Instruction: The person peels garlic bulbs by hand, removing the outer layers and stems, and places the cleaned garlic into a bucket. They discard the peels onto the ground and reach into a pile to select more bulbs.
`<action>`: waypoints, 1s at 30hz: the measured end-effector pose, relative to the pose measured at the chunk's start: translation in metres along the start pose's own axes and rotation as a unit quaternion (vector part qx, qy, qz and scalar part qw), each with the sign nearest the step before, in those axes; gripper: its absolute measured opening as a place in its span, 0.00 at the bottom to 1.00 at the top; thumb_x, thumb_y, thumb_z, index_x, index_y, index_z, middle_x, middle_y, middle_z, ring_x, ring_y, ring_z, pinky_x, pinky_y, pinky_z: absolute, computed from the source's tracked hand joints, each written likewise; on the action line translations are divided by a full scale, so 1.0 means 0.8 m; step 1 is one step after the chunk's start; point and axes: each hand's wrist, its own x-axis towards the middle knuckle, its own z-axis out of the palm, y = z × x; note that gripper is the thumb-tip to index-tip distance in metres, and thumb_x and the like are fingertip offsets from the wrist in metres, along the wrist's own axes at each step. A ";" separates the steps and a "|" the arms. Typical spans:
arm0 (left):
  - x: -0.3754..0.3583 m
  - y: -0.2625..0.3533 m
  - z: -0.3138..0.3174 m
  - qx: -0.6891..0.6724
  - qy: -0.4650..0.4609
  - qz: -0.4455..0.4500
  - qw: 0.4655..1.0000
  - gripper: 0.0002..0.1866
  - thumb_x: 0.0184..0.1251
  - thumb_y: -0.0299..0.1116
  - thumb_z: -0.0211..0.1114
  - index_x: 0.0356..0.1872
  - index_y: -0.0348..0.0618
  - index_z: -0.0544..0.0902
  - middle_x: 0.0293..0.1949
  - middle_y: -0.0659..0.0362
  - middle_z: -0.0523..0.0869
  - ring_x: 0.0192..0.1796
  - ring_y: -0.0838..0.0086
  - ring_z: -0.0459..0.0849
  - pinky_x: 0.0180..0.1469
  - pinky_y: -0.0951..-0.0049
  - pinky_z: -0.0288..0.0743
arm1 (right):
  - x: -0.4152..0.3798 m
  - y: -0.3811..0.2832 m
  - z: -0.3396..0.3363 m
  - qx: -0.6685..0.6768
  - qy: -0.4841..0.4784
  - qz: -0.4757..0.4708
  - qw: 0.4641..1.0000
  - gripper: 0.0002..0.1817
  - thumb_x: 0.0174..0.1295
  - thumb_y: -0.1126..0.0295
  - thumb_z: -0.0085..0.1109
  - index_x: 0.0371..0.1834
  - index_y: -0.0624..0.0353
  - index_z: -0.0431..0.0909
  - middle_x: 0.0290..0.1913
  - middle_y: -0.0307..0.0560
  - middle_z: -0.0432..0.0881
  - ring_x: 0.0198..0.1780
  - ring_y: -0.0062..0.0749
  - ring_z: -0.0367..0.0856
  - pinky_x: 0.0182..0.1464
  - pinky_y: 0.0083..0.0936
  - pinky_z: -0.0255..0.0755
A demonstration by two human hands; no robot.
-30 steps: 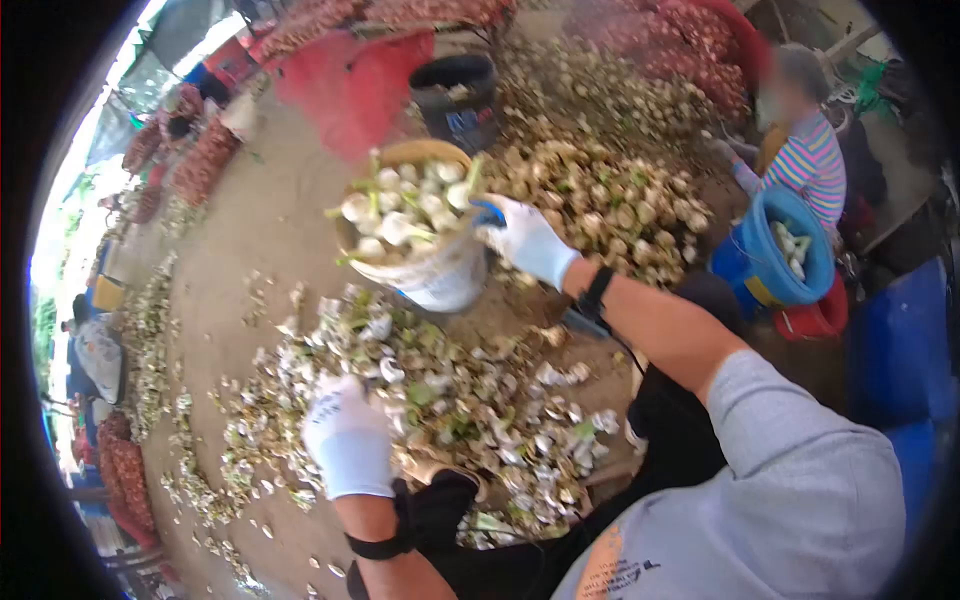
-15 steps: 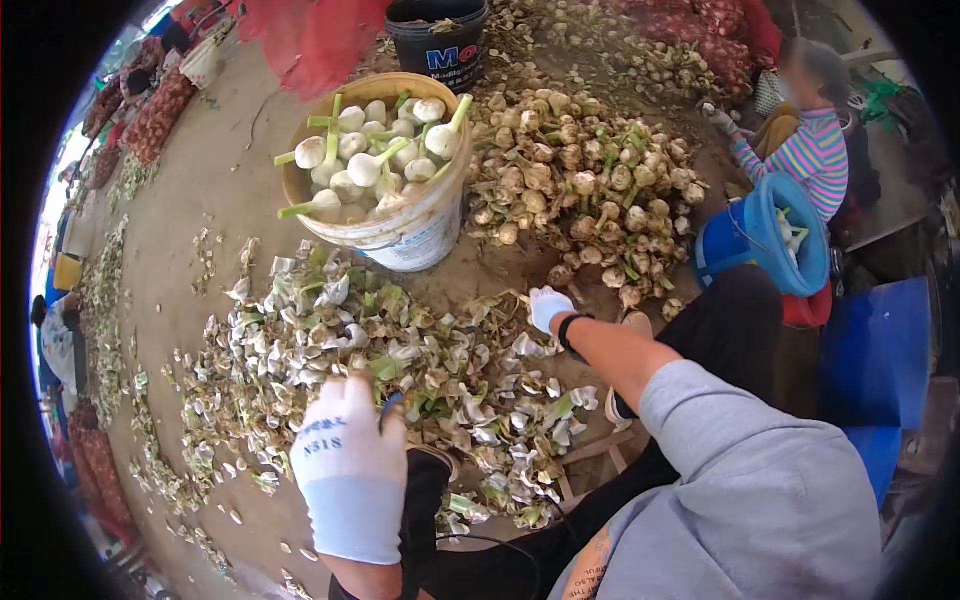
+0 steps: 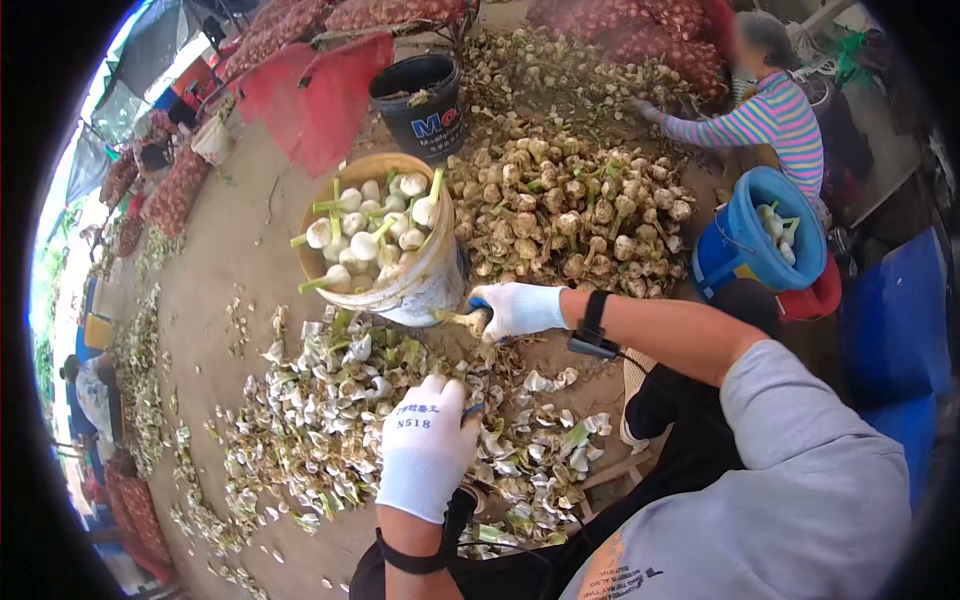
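My right hand [image 3: 525, 309], in a white glove with blue showing at the fingers, grips a garlic bulb [image 3: 481, 320] by its side. The bulb is brownish and unpeeled, and its stem points left toward the bucket. Lower and to the left, my gloved left hand [image 3: 428, 415] is closed above the peelings, back of the hand up. What its fingers hold, if anything, is hidden. Beyond both hands stands a white bucket [image 3: 405, 295] of peeled white garlic [image 3: 366, 245] with green stems. A heap of unpeeled garlic [image 3: 560, 215] lies behind my right hand.
Garlic skins [image 3: 310, 420] cover the ground around my left hand. A black bucket [image 3: 418, 105] stands at the back. To the right are a blue bucket [image 3: 715, 255] with peeled garlic and a person in a striped top [image 3: 790, 120]. Red net sacks [image 3: 650, 40] lie behind.
My right hand has come left from the heap's near edge and now shows a garlic bulb. My left hand has shifted right within the view. The camera view has also shifted.
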 end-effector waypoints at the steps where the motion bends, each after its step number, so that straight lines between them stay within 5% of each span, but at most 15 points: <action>1: 0.004 0.004 0.001 0.006 0.002 0.004 1.000 0.11 0.63 0.34 0.72 0.40 0.40 0.83 0.40 0.49 0.84 0.45 0.50 0.85 0.47 0.53 0.80 | -0.029 -0.035 -0.013 -0.011 -0.002 -0.052 0.999 0.32 0.57 0.60 0.77 0.61 0.65 0.77 0.52 0.59 0.87 0.55 0.46 0.86 0.56 0.39 0.79; 3: 0.014 0.013 0.002 -0.018 0.056 0.023 0.998 0.11 0.62 0.31 0.73 0.38 0.39 0.80 0.38 0.49 0.82 0.43 0.49 0.84 0.45 0.53 0.79 | -0.065 -0.072 -0.026 -0.017 -0.015 -0.113 0.993 0.36 0.56 0.60 0.77 0.66 0.64 0.75 0.56 0.59 0.86 0.59 0.47 0.85 0.62 0.38 0.77; 5: 0.022 0.022 0.003 -0.034 0.094 0.048 0.994 0.11 0.59 0.28 0.73 0.36 0.39 0.78 0.36 0.49 0.81 0.41 0.49 0.83 0.42 0.53 0.77 | -0.095 -0.086 -0.027 -0.023 0.027 -0.214 0.976 0.34 0.56 0.57 0.79 0.62 0.65 0.78 0.53 0.59 0.87 0.56 0.46 0.87 0.58 0.36 0.79; 10: 0.029 0.038 0.004 -0.050 0.212 0.079 0.973 0.12 0.53 0.22 0.71 0.31 0.39 0.74 0.31 0.49 0.77 0.34 0.49 0.79 0.36 0.54 0.74 | -0.131 -0.095 -0.019 0.004 0.136 -0.310 0.941 0.32 0.58 0.74 0.75 0.68 0.62 0.76 0.61 0.58 0.83 0.64 0.50 0.82 0.66 0.39 0.76; 13: 0.030 0.034 0.004 -0.054 0.243 0.075 0.966 0.12 0.52 0.21 0.71 0.30 0.39 0.73 0.29 0.49 0.75 0.32 0.49 0.78 0.34 0.54 0.71 | -0.129 -0.103 -0.012 0.042 0.161 -0.339 0.926 0.33 0.57 0.76 0.75 0.68 0.60 0.77 0.62 0.56 0.81 0.64 0.51 0.81 0.66 0.40 0.76; 21: 0.024 0.042 0.001 0.067 0.287 0.024 0.955 0.14 0.48 0.26 0.77 0.26 0.43 0.75 0.28 0.53 0.76 0.30 0.54 0.79 0.31 0.57 0.72 | -0.113 -0.109 -0.012 0.088 0.193 -0.360 0.908 0.33 0.56 0.80 0.72 0.68 0.60 0.77 0.65 0.54 0.80 0.68 0.46 0.79 0.71 0.36 0.74; 24: 0.021 0.047 -0.008 0.061 0.290 0.015 0.955 0.15 0.48 0.26 0.77 0.25 0.43 0.75 0.26 0.52 0.76 0.28 0.52 0.78 0.30 0.57 0.70 | -0.121 -0.118 -0.016 0.096 0.203 -0.318 0.921 0.32 0.57 0.79 0.75 0.67 0.60 0.77 0.63 0.51 0.82 0.66 0.37 0.81 0.70 0.32 0.74; 27: 0.005 0.050 -0.016 0.060 0.310 0.012 0.949 0.17 0.56 0.30 0.79 0.25 0.42 0.74 0.23 0.57 0.74 0.25 0.62 0.76 0.28 0.61 0.68 | -0.109 -0.111 -0.029 0.188 0.231 -0.253 0.921 0.35 0.56 0.79 0.79 0.69 0.61 0.76 0.64 0.45 0.83 0.66 0.26 0.79 0.72 0.29 0.71; 29: -0.003 0.059 -0.021 -0.238 0.262 -0.180 0.918 0.21 0.65 0.39 0.79 0.25 0.41 0.74 0.22 0.64 0.72 0.25 0.76 0.73 0.28 0.66 0.65 | -0.109 -0.108 -0.033 0.189 0.211 -0.285 0.916 0.35 0.57 0.78 0.79 0.70 0.62 0.75 0.64 0.45 0.82 0.67 0.27 0.78 0.72 0.30 0.70; 30: 0.002 0.055 -0.022 -0.316 0.268 -0.205 0.887 0.22 0.73 0.47 0.74 0.31 0.40 0.77 0.26 0.67 0.74 0.29 0.83 0.72 0.30 0.72 0.67 | -0.111 -0.112 -0.032 0.187 0.206 -0.287 0.917 0.35 0.57 0.78 0.79 0.70 0.62 0.75 0.64 0.45 0.82 0.67 0.27 0.78 0.72 0.30 0.70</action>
